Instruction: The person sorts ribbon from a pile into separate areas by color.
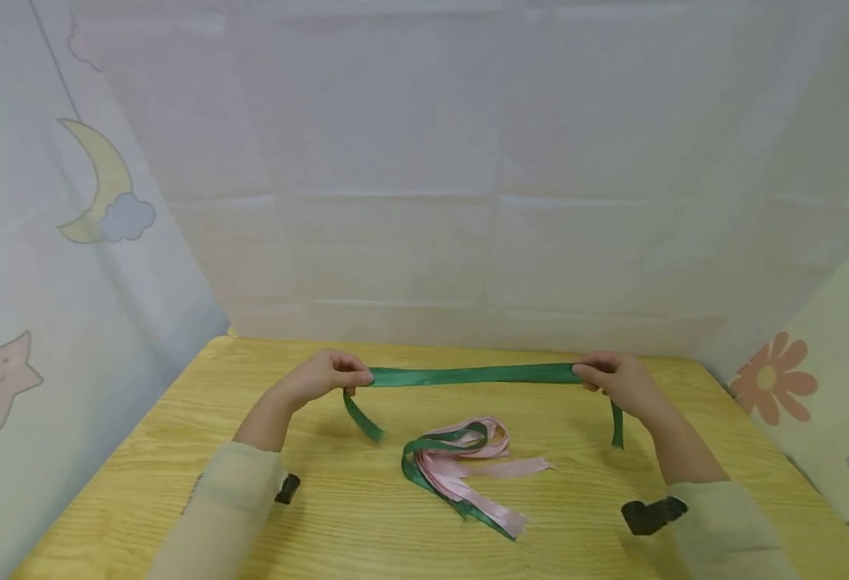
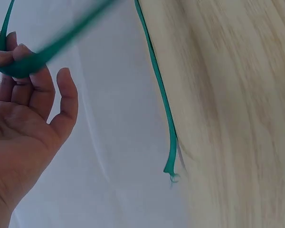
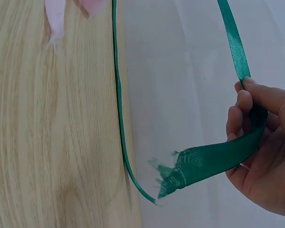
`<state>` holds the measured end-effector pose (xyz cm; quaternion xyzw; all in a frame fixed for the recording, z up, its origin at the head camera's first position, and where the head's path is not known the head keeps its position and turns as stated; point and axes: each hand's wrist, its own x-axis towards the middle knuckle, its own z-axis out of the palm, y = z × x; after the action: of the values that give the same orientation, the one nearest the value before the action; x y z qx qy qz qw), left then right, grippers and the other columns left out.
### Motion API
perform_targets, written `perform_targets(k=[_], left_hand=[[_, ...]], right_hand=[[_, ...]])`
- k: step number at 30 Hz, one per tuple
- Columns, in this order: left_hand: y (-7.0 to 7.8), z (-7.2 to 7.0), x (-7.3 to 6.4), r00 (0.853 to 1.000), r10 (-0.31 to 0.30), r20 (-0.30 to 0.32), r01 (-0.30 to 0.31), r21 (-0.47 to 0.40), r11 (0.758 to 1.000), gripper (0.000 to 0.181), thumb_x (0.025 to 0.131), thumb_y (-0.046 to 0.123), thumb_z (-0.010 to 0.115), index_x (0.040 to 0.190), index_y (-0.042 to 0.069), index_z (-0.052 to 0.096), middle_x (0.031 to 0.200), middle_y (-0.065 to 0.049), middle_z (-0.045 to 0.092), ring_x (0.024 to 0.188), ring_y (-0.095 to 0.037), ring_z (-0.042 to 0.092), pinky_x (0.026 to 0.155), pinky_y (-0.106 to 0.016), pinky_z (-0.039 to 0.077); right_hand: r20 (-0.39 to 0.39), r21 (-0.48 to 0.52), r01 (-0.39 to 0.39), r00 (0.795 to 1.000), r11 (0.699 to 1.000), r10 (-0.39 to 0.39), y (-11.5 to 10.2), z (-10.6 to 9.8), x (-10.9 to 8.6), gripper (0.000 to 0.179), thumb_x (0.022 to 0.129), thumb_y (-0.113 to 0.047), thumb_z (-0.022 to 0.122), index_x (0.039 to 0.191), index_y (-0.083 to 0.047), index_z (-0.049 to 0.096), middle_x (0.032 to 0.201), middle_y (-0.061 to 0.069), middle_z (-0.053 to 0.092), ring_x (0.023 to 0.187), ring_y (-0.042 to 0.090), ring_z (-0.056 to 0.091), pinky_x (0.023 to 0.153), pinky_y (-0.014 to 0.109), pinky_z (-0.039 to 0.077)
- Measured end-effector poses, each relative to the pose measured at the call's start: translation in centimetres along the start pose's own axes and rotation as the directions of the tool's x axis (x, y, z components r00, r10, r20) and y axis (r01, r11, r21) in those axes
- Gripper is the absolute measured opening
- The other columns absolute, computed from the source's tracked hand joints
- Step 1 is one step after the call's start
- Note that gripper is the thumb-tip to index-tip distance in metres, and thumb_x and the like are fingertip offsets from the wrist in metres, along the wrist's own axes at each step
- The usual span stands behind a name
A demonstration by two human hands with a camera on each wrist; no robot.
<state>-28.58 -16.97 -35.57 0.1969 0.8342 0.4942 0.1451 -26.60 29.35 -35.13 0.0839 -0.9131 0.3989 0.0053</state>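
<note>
A green satin ribbon stretches nearly level above the far part of the table. My left hand pinches it near one end, and my right hand pinches it near the other. A short tail hangs below each hand. In the right wrist view, the ribbon's frayed end sticks out past the curled fingers. The stretch by the left hand is blurred in the left wrist view. Between the forearms lies a looped bundle of pink ribbons with green ribbon along it.
Wood-grain table lies beneath the hands. Another thin green strip runs along the table's edge in both wrist views. Pale sheets with printed shapes, such as a moon, rise behind and at the sides. Dark wrist devices sit by the sleeves.
</note>
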Motion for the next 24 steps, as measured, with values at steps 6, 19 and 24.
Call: perform_targets(k=[6,19,24], left_hand=[[-0.6,-0.9,-0.7,1.0,-0.012,-0.007,0.012,0.018,1.0,0.034,0.085,0.037,0.067,0.1,0.006,0.068,0.084,-0.005,0.06,0.075,-0.023,0.055,0.081,-0.049,0.042],[-2.8,-4.0,-2.7,0.996,-0.056,-0.073,0.064,0.12,0.991,0.035,0.085,0.033,0.068,0.103,0.003,0.066,0.107,-0.005,0.061,0.101,-0.024,0.054,0.09,-0.05,0.04],[-3.7,-4.5,-3.0,0.992,-0.066,-0.106,0.078,0.122,0.989,0.036,0.087,0.032,0.065,0.106,0.001,0.064,0.104,-0.007,0.061,0.102,-0.027,0.054,0.09,-0.051,0.039]], right_hand=[[-0.01,-0.003,-0.023,1.0,1.0,0.022,0.8,-0.6,-0.2,0.052,0.094,-0.043,0.05,0.117,0.003,0.057,0.088,0.011,0.059,0.083,0.024,0.051,0.072,0.035,0.042],[-0.042,0.004,-0.065,0.997,0.998,0.066,2.8,-1.5,-0.7,0.053,0.094,-0.043,0.051,0.118,0.004,0.056,0.084,0.012,0.058,0.076,0.021,0.048,0.066,0.034,0.042],[-0.034,-0.001,-0.07,0.997,0.998,0.07,3.0,-1.6,-0.8,0.053,0.094,-0.043,0.05,0.119,0.005,0.055,0.083,0.009,0.057,0.076,0.019,0.048,0.068,0.034,0.043]])
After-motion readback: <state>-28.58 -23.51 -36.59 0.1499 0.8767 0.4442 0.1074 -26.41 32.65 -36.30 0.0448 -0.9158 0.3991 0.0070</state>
